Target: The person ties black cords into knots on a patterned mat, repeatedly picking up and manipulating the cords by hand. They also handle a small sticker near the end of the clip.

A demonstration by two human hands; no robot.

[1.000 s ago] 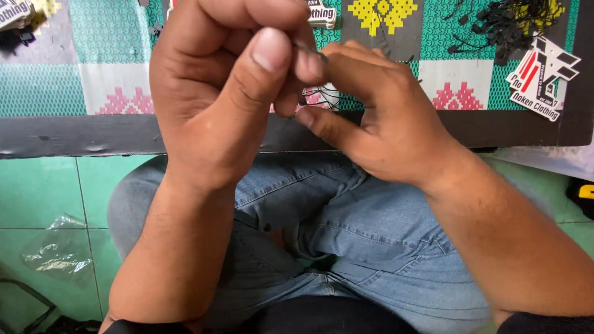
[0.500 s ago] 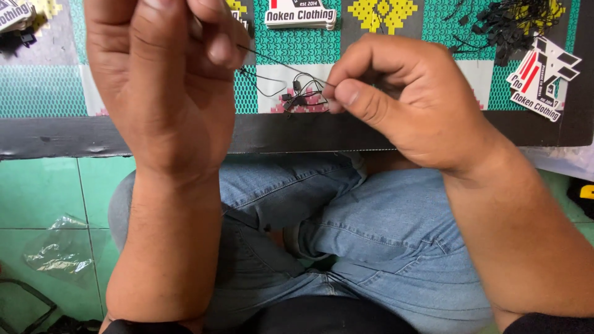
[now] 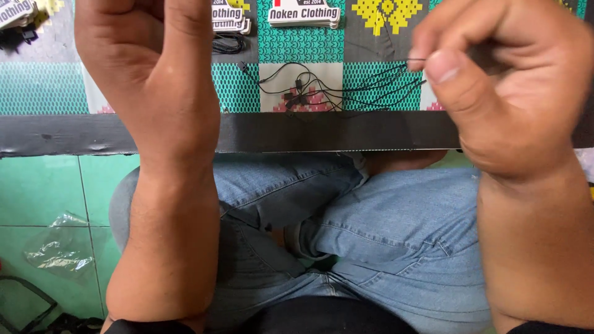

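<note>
Two hands are raised above a low board covered with a green patterned mat (image 3: 74, 86). The right hand (image 3: 507, 86) pinches a bundle of thin black tag strings (image 3: 346, 93) between thumb and fingers; the loose ends trail across the mat near the board's dark taped edge (image 3: 309, 131). The left hand (image 3: 148, 68) is held high, its fingers out of frame, so its grip cannot be determined. Stacks of printed hang tags (image 3: 303, 15) lie further back. Risk: the strands overlap and may tangle or snag if pulled sideways; a slack pinch could drop some.
</note>
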